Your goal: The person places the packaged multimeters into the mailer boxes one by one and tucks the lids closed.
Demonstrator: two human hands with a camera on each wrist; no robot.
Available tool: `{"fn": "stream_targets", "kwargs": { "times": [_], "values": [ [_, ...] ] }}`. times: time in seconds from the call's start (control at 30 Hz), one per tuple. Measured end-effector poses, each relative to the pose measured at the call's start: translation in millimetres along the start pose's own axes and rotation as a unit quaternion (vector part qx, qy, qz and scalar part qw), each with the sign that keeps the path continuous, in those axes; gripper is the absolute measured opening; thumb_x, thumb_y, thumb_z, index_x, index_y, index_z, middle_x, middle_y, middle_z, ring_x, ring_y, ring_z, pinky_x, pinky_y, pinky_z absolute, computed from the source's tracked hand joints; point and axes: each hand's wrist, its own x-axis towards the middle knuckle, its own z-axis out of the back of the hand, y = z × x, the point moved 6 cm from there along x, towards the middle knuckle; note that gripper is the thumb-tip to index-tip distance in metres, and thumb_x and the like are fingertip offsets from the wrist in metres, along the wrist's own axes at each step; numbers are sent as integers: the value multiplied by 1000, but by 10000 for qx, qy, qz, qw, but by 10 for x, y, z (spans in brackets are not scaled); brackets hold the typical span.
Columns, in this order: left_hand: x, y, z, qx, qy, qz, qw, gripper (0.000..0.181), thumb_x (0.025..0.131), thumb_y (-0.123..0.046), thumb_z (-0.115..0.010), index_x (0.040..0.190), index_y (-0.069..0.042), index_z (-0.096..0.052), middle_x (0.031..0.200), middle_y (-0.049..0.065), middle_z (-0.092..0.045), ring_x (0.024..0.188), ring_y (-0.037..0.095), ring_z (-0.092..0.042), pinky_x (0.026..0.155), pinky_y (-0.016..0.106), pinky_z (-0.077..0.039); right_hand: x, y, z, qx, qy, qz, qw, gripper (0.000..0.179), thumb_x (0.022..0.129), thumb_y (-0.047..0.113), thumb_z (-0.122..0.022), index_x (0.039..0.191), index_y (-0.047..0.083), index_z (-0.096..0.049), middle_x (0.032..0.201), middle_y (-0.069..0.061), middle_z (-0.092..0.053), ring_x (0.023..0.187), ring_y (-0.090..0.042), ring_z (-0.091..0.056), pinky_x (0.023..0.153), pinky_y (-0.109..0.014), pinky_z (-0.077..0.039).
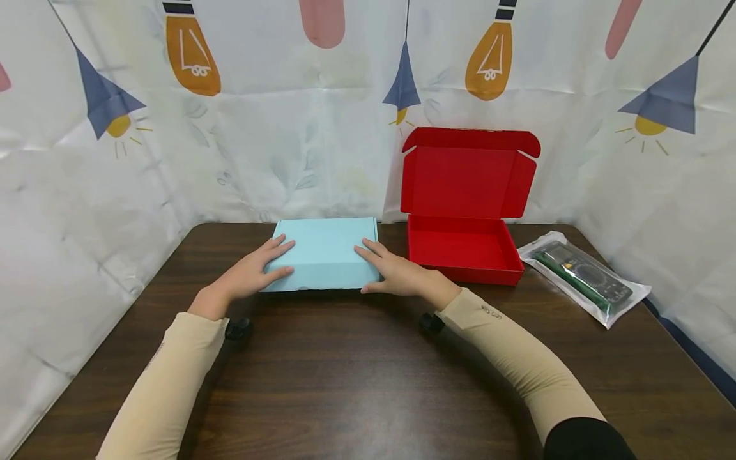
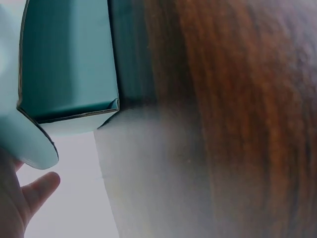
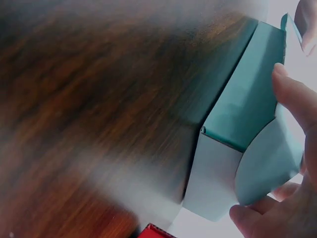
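1. Head view: light-blue mailer box (image 1: 319,254) on the table (image 1: 322,383), left hand (image 1: 259,265) resting spread, right hand (image 1: 402,271) opposite, probably steadying it. Open red mailer box (image 1: 466,246) crowds the right; bagged device (image 1: 586,275) beyond.
2. Left wrist: ear flap (image 2: 29,141) sticking out, thumb (image 2: 42,191) ungripped.
3. Right wrist: can't tell if it's pinching.

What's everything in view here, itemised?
blue box: 1, pale blue, table's far side
red box: 1, red, right of blue box
bagged item: 1, black-green, right of red box
table: 1, dark brown, beneath boxes
backdrop: count unclear, white printed, behind table
strip: 1, navy, right of table
sleeves: 2, beige, forearms
cuff: 1, black, right arm
wrist devices: 2, black, wrists
left grip: 1, bare, blue box's left side
right grip: 1, bare, blue box's right side
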Motion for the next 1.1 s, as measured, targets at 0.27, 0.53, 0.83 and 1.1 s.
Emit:
{"fn": "stream_targets", "kwargs": {
  "times": [0.27,0.53,0.83,1.1],
  "values": [
    [44,-9,-41,412,134,57,9990,73,105,-46,-54,163,-10,-27,170,19,-11,154,43,-2,113,76,-6,19,10,-10,-103,121,24,9999,96,95,36,-75,166,15,-14,172,-9,-2,157,-33,1,113,-45,-40],
    [83,-15,-70,848,89,62,9963,74,105,-50,-53,163,-11,-28,169,18,-16,154,46,-4,115,73,-7,92,31,-26,-241,282,43,9993,98,95,36,-75,166,13,-12,172,-10,1,156,-33,6,117,-44,-34],
    [109,-40,-80,1363,124,63,9906,76,105,-53,-51,164,-12,-27,169,17,-18,153,48,-8,115,73,-12,141,45,-82,-442,286,41,9986,99,94,35,-76,166,10,-12,171,-13,1,156,-38,7,122,-50,-20],
    [128,-36,-107,1485,185,28,9887,77,105,-54,-51,164,-13,-26,169,17,-17,152,49,-7,115,73,-14,148,48,-117,-631,292,19,9976,100,94,36,-75,166,9,-11,171,-14,1,155,-39,6,123,-52,-16]
  ]
}}
